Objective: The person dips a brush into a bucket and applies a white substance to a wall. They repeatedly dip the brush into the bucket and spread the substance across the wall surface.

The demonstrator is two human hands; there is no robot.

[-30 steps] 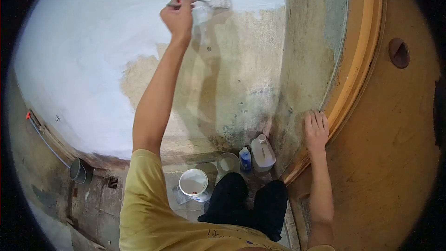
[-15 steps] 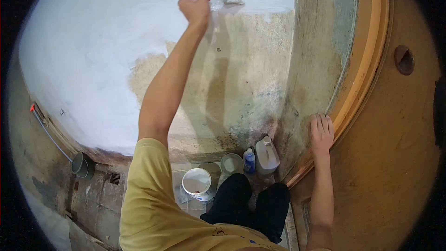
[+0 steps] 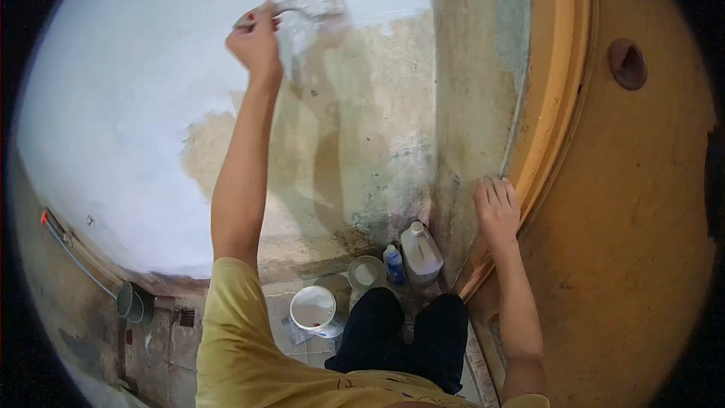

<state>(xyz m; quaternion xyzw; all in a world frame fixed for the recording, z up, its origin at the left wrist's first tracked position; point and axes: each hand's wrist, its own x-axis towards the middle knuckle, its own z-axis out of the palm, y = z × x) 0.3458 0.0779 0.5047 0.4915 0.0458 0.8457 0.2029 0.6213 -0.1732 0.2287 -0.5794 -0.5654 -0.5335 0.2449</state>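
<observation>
The wide paint brush (image 3: 317, 0) is in my left hand (image 3: 258, 39), whose fingers wrap round its handle. Its bristles lie against the wall (image 3: 362, 98) at the lower border of the white paint (image 3: 151, 68). Below that border the wall is bare, beige and stained, with the arm's shadow on it. At the right, my right hand (image 3: 498, 204) rests on the edge of the orange frame (image 3: 555, 113), fingers lying over it and holding nothing.
On the floor by my knees stand a white paint bucket (image 3: 313, 308), a round tub (image 3: 366, 273), a blue bottle (image 3: 394, 264) and a white jug (image 3: 420, 257). A dark bucket (image 3: 134, 302) and a thin blue hose (image 3: 79, 261) are at the left.
The view has shifted, so the wall appears further left. The brush has moved slightly left and down relative to the wall's corner. My right hand stays on the frame's edge.
</observation>
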